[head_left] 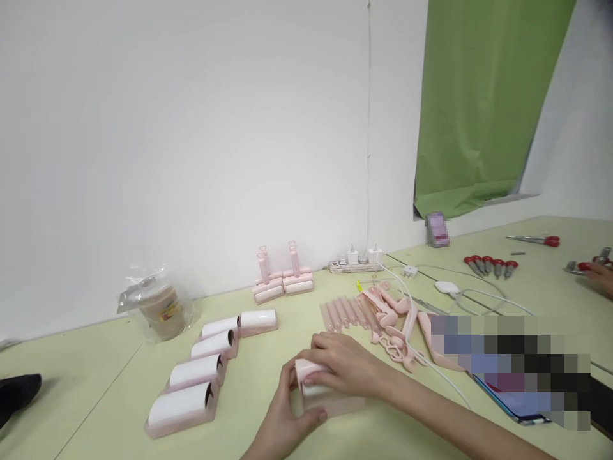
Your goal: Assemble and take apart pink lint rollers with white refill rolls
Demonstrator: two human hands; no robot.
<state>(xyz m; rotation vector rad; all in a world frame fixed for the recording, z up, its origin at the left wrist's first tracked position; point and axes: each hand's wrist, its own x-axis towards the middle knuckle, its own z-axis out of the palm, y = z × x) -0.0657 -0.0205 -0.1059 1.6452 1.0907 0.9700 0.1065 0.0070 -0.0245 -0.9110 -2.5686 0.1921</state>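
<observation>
Both my hands meet at the table's front middle on a pink lint-roller case [322, 394] with a white roll in it. My left hand [283, 418] cups its left end, fingers curled under it. My right hand [345, 367] lies over its top, fingers wrapped round the roll. To the left stands a diagonal row of several finished white rolls in pink cases [197, 370]. Behind my hands lie pink roller cores [345, 313] side by side and a heap of pink handles [395, 319].
Two stacks of assembled pink rollers [283, 281] stand by the wall, next to a power strip [354, 260] with white cables. A bagged cup [160, 308] sits far left. Red-handled tools [488, 263] and another person's hand [601, 275] are at the right. A phone [514, 399] lies near my right forearm.
</observation>
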